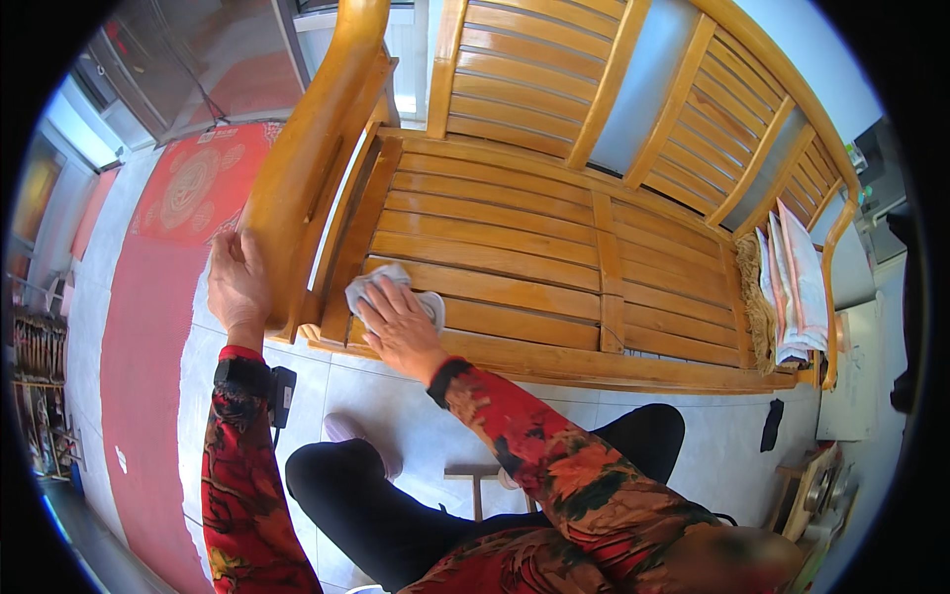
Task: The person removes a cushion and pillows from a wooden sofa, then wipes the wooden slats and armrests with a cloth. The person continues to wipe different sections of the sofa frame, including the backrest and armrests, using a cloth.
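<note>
My right hand [404, 327] presses a crumpled light-grey cloth [430, 304] onto the slatted seat [490, 245] of a varnished wooden bench, near its left front corner. The cloth lies bunched under the palm and fingers. At the left, my left hand [239, 282] rests around the outer side of the bench's broad curved armrest [297, 185]; some of its fingertips are hidden. The slatted backrest [527, 74] rises behind the seat.
Folded light-coloured cloths [798, 289] stand at the bench's right end beside a tan fringed textile [753, 304]. A red carpet [148, 327] runs along the tiled floor at left. A dark item [772, 425] lies on the floor at right, near a small wooden rack [805, 494].
</note>
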Available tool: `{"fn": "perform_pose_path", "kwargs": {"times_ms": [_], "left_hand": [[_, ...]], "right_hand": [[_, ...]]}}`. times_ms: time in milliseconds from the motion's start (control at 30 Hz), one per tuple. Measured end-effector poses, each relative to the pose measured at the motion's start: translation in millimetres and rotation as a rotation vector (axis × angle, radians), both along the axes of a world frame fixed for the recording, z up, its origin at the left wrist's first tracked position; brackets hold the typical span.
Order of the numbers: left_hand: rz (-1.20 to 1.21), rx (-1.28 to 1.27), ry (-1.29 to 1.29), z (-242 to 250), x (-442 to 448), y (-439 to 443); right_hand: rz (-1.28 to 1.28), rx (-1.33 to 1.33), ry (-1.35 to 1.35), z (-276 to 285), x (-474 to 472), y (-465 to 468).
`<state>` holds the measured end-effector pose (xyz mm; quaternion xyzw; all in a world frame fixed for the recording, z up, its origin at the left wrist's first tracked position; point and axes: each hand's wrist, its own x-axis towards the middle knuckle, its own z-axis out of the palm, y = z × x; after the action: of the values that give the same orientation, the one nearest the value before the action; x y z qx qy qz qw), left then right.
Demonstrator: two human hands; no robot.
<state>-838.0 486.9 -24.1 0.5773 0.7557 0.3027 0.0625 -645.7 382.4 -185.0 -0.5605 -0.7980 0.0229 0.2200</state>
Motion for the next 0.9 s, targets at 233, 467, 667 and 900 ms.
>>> {"fn": "perform_pose_path", "kwargs": {"times_ms": [233,467,667,900], "left_hand": [[-0.012,0.004,0.002,0,-1,2],[0.005,-0.024,0.024,5,3,-1],[-0.011,0.020,0.036,-1,2,0],[-0.031,0.083,0.032,-7,-1,3]], "right_hand": [[-0.012,0.086,-0.012,-6,80,14],[-0.411,-0.019,-0.188,-2,262,-62],[-0.611,0.087,-0.165,-25,257,-55],[-0.368,0.101,-0.010,-37,104,32]]}}
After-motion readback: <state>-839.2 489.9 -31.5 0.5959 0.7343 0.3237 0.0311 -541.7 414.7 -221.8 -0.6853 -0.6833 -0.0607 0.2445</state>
